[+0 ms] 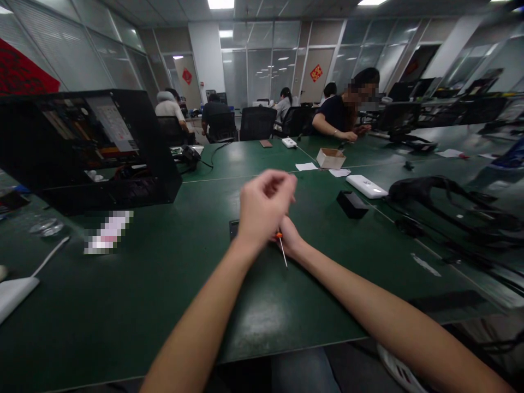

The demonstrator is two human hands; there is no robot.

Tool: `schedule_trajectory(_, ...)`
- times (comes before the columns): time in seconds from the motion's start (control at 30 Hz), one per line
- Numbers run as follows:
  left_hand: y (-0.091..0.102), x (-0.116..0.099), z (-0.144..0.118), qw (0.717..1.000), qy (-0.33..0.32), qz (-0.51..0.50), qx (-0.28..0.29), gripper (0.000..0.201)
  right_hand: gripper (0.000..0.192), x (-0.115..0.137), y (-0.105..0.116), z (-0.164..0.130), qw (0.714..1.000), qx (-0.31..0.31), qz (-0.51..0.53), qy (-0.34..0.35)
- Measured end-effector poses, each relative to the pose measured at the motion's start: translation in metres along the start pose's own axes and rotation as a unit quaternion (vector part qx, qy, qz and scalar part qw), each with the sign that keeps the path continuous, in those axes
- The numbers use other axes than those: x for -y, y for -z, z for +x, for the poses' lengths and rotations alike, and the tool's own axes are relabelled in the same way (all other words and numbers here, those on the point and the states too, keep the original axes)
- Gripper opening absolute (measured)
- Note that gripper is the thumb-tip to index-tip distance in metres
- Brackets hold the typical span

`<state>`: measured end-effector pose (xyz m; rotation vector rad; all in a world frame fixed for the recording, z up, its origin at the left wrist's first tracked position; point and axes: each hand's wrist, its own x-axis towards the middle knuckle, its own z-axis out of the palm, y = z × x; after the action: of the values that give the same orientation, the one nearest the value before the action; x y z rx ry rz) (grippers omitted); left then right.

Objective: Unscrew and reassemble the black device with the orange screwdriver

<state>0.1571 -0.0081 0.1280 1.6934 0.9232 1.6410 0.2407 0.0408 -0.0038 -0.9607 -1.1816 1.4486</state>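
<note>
The right hand (291,240) is clamped on a small screwdriver (282,252), its shaft slanting down toward the person above the bench (164,284); the left hand (264,207), fingers curled together, hovers directly above.

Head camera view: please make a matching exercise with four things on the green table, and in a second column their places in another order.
Things:
1. screwdriver
2. cardboard box
3. open black case
4. white flat device

Places:
A. far left of the table
B. to the right, beside a small black box
C. at the right hand, under the left hand
D. farther back, between paper slips

Pairs: 1-C, 2-D, 3-A, 4-B
</note>
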Motion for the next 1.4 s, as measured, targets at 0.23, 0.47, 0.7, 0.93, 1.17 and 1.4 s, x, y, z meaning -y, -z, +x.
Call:
schedule_trajectory(0.23, 0.071, 0.104, 0.045, 0.988, 0.0, 0.133, 0.077, 0.021, 0.06, 0.014, -0.001, -0.002, 0.999, -0.018, 0.028, 0.022)
schedule_trajectory(0.47, 0.138, 0.126, -0.041, 0.947, 0.044, 0.18, 0.264, 0.05, 0.038, 0.062, 0.008, -0.013, 0.96, -0.085, -0.097, 0.249)
schedule_trajectory(0.7, 0.118, 0.12, -0.053, 0.926, 0.058, 0.271, 0.258, 0.058, 0.024, 0.137, -0.039, -0.015, 0.814, 0.105, -0.447, 0.355)
schedule_trajectory(0.93, 0.124, 0.119, -0.056, 0.918, 0.074, 0.284, 0.267, 0.06, 0.017, 0.157, -0.038, -0.016, 0.767, 0.225, -0.542, 0.261)
schedule_trajectory(1.17, 0.124, 0.12, -0.059, 0.915, 0.078, 0.293, 0.266, 0.065, 0.014, 0.152, -0.031, -0.006, 0.801, 0.208, -0.499, 0.257)
schedule_trajectory(1.4, 0.124, 0.118, -0.059, 0.914, 0.072, 0.297, 0.267, 0.065, 0.016, 0.15, -0.032, -0.006, 0.796, 0.211, -0.509, 0.25)
